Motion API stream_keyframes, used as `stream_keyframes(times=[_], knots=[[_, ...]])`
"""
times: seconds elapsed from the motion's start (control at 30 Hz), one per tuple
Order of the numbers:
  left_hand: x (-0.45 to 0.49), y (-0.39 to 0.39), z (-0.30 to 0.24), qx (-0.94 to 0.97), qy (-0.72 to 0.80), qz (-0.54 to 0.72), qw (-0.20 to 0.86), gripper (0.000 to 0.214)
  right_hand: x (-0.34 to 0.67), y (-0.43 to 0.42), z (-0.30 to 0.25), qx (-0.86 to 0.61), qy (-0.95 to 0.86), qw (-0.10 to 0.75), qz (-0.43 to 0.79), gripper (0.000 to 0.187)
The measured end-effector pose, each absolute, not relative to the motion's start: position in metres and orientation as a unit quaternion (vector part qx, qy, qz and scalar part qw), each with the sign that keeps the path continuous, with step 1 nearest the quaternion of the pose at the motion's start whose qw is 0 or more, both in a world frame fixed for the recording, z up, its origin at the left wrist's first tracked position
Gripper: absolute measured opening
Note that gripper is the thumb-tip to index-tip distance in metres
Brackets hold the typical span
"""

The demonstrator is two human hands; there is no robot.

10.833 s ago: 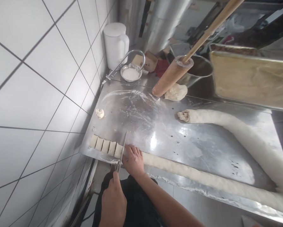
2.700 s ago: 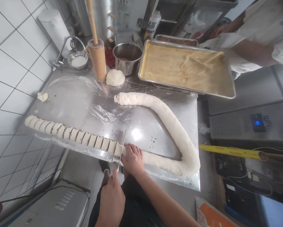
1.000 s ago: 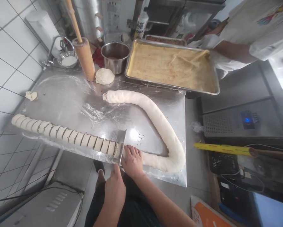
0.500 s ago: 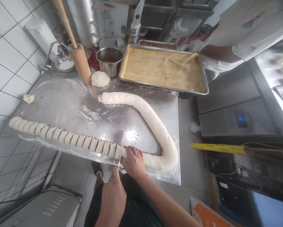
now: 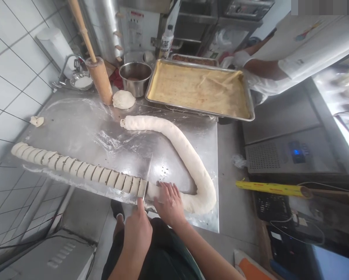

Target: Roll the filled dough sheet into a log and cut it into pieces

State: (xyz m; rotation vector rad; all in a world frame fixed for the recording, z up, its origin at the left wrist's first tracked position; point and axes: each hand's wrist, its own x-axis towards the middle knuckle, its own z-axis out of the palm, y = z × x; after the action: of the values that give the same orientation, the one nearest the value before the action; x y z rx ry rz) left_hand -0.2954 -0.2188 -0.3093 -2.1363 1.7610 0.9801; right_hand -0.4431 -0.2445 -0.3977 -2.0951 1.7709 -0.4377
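In my left hand [image 5: 138, 233] I hold a wide steel kitchen knife [image 5: 147, 179], its blade upright on the steel table [image 5: 75, 132]. The blade stands at the cut end of a long white dough log [image 5: 186, 155]. The log curves away across the table to a dark-filled end. My right hand [image 5: 169, 202] lies on the log next to the blade, its fingers spread. Left of the knife, a row of several cut dough slices [image 5: 75, 169] lines the table's front edge, with dark filling showing in them.
A wooden rolling pin [image 5: 98, 81] stands behind a dough ball [image 5: 123, 99]. A dough scrap [image 5: 37, 121] lies by the tiled wall. Behind are a steel bowl [image 5: 135, 79] and a tray of yellow batter [image 5: 199, 89]. A co-worker's white sleeve [image 5: 264, 66] shows at top right.
The row of slices has grown along the table and the dough log has shortened. My right hand has shifted right along the log, and the knife now stands slightly further left.
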Motion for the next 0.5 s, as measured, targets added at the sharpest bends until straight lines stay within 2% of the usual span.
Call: stream_keyframes(times=[0.1,0.23,0.4,0.5], knots=[[-0.300,-0.204,-0.291,-0.716,0.607,0.330,0.102,0.043,-0.453,-0.243,-0.394,-0.731,0.639,0.187,-0.148,0.048],[-0.313,-0.186,-0.282,-0.705,0.611,0.339,0.119,0.049,-0.450,-0.242,-0.392,-0.709,0.663,0.194,-0.143,0.046],[-0.321,-0.169,-0.294,-0.704,0.600,0.346,0.159,0.059,-0.446,-0.240,-0.394,-0.708,0.666,0.188,-0.146,0.043],[-0.326,-0.173,-0.312,-0.708,0.600,0.336,0.159,0.056,-0.446,-0.237,-0.395,-0.720,0.652,0.188,-0.147,0.045]])
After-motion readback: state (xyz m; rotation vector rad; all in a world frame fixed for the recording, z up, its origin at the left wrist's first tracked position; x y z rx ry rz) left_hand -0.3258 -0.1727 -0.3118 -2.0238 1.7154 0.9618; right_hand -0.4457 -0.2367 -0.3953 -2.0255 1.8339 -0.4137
